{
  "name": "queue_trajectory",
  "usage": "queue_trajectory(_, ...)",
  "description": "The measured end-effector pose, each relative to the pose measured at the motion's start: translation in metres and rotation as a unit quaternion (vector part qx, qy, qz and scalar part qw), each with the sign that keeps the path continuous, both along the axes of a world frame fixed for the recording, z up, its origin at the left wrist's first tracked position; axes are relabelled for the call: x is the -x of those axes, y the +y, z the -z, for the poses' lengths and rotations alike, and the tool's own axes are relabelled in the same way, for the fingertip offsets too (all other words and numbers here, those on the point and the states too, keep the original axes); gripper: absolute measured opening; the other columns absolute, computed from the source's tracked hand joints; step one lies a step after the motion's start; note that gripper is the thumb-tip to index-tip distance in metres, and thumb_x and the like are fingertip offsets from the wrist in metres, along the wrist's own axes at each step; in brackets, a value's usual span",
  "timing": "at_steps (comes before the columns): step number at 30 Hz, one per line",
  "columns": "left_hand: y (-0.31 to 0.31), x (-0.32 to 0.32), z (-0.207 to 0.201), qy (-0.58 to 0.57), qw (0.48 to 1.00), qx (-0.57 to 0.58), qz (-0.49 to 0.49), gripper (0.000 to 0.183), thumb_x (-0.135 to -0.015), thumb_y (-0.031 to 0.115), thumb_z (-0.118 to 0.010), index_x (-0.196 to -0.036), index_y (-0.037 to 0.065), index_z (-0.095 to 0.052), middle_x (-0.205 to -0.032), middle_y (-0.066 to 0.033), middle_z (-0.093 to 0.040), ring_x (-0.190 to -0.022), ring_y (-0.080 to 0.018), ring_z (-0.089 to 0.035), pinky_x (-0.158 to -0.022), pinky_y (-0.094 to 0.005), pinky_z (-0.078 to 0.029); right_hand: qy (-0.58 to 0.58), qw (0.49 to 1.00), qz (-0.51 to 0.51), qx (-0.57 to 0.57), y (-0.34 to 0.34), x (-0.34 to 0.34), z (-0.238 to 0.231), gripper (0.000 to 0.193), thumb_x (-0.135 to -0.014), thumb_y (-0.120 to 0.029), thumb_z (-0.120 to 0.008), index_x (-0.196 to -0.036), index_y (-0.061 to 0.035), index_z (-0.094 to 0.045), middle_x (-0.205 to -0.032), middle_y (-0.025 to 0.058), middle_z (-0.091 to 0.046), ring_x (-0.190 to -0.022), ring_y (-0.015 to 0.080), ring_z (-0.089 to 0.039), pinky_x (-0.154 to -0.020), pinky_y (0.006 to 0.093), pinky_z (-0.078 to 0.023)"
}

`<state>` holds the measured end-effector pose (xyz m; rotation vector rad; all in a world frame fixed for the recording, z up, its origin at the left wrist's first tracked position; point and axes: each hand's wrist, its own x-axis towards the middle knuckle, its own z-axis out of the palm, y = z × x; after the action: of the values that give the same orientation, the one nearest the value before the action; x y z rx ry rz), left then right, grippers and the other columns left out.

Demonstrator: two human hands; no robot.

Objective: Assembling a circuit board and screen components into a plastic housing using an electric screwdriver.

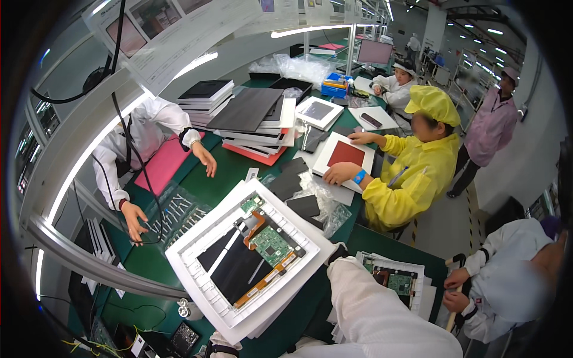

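Hanging at eleven o'clock above the green bench (280, 334) — a large white instruction sheet (179, 36) with small pictures, tilted. Lying at nine o'clock from the tray, a clear bag of small parts (179, 215); crumpled clear wrap (325, 200) at two o'clock from it, and a pink pad (164, 164) further left. Stacked at twelve o'clock, white-and-black flat boxes (256, 122).

Gripping the white foam tray (197, 280) from both ends: right hand (335, 250) in a white sleeve, curled on the tray's right corner; left hand (222, 343) at the lower edge, mostly hidden beneath — cannot tell how far closed. Sitting in the tray at frame centre, an open panel (239, 265) with a green circuit board (270, 243) and orange flex strips. Running diamond-wise, long axis from seven o'clock to one o'clock, board end pointing to one o'clock.
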<state>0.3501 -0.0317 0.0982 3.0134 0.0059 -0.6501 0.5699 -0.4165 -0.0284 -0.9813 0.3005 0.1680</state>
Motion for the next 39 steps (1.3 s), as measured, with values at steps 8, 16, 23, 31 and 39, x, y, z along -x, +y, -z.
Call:
queue_trajectory(8, 0.020, 0.019, 0.052, -0.060, 0.996, 0.037, -0.056, 0.045, -0.078, 0.033, -0.051, -0.121, 0.020, -0.055, -0.117, -0.0104, -0.060, -0.105, -0.0293, -0.058, -0.084, -0.0362, -0.051, -0.012, 1.000, -0.006, 0.004, -0.003, -0.019, 0.004, 0.030, -0.093, -0.022, -0.047, -0.116, -0.0037, -0.055, -0.109, 0.0078, -0.061, -0.100, 0.0218, -0.058, -0.084, 0.0327, -0.046)
queue_trajectory(16, 0.008, 0.027, 0.107, -0.223, 0.932, 0.240, -0.154, 0.037, -0.082, 0.028, -0.047, -0.115, 0.016, -0.058, -0.114, -0.0105, -0.061, -0.105, -0.0274, -0.058, -0.083, -0.0330, -0.050, -0.012, 1.000, -0.020, 0.003, -0.004, -0.037, -0.005, 0.030, -0.093, -0.022, -0.047, -0.115, -0.0038, -0.055, -0.108, 0.0077, -0.062, -0.100, 0.0218, -0.058, -0.084, 0.0327, -0.046)
queue_trajectory(23, -0.008, 0.013, 0.034, 0.017, 0.998, 0.026, -0.059, 0.040, -0.079, 0.025, -0.050, -0.117, 0.016, -0.057, -0.113, -0.0117, -0.061, -0.105, -0.0294, -0.057, -0.081, -0.0358, -0.049, -0.011, 0.999, -0.031, -0.001, 0.005, -0.043, -0.016, 0.030, -0.093, -0.022, -0.047, -0.114, -0.0039, -0.056, -0.108, 0.0077, -0.062, -0.099, 0.0217, -0.059, -0.084, 0.0327, -0.046)
queue_trajectory(31, -0.007, 0.019, 0.079, -0.027, 1.000, 0.014, -0.006, 0.038, -0.082, 0.021, -0.054, -0.119, 0.012, -0.054, -0.109, -0.0109, -0.061, -0.097, -0.0262, -0.060, -0.078, -0.0343, -0.051, -0.002, 0.999, -0.041, 0.001, 0.007, -0.045, -0.017, 0.030, -0.093, -0.023, -0.047, -0.114, -0.0040, -0.056, -0.107, 0.0076, -0.062, -0.099, 0.0217, -0.059, -0.083, 0.0327, -0.046)
queue_trajectory(39, -0.029, -0.011, 0.109, -0.144, 0.931, 0.251, -0.222, 0.036, -0.085, 0.021, -0.053, -0.119, 0.010, -0.053, -0.108, -0.0101, -0.061, -0.095, -0.0243, -0.060, -0.078, -0.0336, -0.051, 0.003, 0.998, -0.056, 0.003, 0.006, -0.044, -0.025, 0.029, -0.092, -0.023, -0.047, -0.113, -0.0040, -0.057, -0.106, 0.0076, -0.062, -0.098, 0.0217, -0.059, -0.083, 0.0327, -0.046)
